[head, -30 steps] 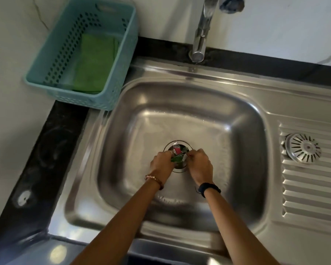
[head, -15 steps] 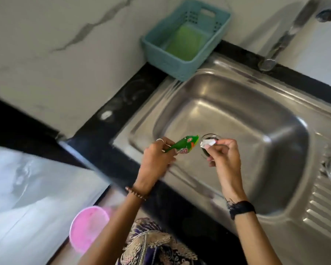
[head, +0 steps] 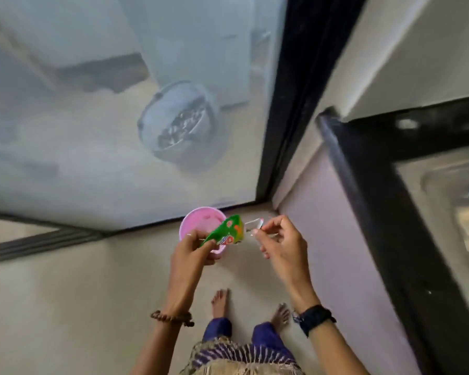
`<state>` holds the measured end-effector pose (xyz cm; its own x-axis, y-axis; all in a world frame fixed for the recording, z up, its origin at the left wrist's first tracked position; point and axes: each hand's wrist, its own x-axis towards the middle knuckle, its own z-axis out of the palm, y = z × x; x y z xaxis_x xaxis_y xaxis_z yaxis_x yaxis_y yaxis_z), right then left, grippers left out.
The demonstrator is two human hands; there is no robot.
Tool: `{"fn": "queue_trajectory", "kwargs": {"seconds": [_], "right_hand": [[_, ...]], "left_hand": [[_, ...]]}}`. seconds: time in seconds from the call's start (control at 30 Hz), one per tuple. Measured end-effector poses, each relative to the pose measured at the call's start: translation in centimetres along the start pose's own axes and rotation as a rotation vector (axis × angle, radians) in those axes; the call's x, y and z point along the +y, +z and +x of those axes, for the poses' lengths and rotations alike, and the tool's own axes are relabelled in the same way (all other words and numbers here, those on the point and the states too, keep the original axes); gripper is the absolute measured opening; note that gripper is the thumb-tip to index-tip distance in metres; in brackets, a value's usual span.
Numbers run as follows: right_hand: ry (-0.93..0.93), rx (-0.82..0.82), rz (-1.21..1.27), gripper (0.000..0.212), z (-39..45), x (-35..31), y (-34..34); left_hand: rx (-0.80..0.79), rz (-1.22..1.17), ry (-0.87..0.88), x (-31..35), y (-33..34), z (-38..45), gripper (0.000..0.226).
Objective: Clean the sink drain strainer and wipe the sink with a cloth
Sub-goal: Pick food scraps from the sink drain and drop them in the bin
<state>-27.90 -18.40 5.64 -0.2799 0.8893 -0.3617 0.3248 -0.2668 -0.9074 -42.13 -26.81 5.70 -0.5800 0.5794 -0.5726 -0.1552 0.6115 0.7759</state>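
**Head view: scraps held over the pink bin, drop comes next**

Head camera looks almost straight down at the floor, and I see both hands raised above a pink bin (head: 201, 226) that stands on the floor near the corner where the glass door meets the wall. My left hand (head: 192, 255) pinches a green wrapper (head: 226, 233) between thumb and fingers; the wrapper sticks out over the bin's rim on the near right side. My right hand (head: 279, 244) holds a small pale scrap (head: 253, 222) at its fingertips, just beside the wrapper's far end and a little to the right of the bin. Motion blur hides what the scrap is.

The sink (head: 455, 201) shows only as a steel strip at the right edge of the picture, set in the dark counter (head: 374, 185), well apart from the hands. I cannot find the strainer in this view, nor the cloth.

I judge that I am in the early part of the task: clearing rubbish from the drain area, with the strainer cleaning and the wiping not yet done. The next move calls for both hands to sit squarely over the bin's mouth before letting go. The right hand needs to come left, since its scrap looks off the rim and could land on the floor beside my bare feet (head: 221, 301). The wrapper is light and may flutter, so a low release would be safer.
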Motion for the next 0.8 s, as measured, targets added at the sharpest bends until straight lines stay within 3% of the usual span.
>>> {"fn": "queue_trajectory", "kwargs": {"seconds": [0.23, 0.37, 0.5, 0.67, 0.73, 0.8], "right_hand": [[0.129, -0.134, -0.248, 0.03, 9.1, 15.8, 15.3], [0.18, -0.166, -0.389, 0.008, 14.0, 25.3, 21.3], [0.228, -0.206, -0.443, 0.004, 18.2, 32.6, 25.2], [0.409, -0.255, -0.349, 0.013, 20.3, 35.9, 26.1], [0.455, -0.212, -0.232, 0.012, 19.9, 34.8, 25.4], [0.514, -0.136, -0.038, 0.009, 18.9, 32.3, 24.5]], "left_hand": [[0.148, 0.099, -0.242, -17.2, -2.9, 16.5, 0.002], [0.139, 0.236, -0.213, -24.7, -1.5, 25.0, 0.008], [0.111, 0.252, -0.226, -29.5, -0.5, 31.4, 0.014], [-0.097, 0.233, -0.331, -31.5, 0.0, 33.7, 0.066], [-0.059, 0.262, -0.323, -30.7, 0.0, 32.7, 0.068], [-0.01, 0.089, -0.356, -28.4, -0.1, 30.9, 0.048]]}}
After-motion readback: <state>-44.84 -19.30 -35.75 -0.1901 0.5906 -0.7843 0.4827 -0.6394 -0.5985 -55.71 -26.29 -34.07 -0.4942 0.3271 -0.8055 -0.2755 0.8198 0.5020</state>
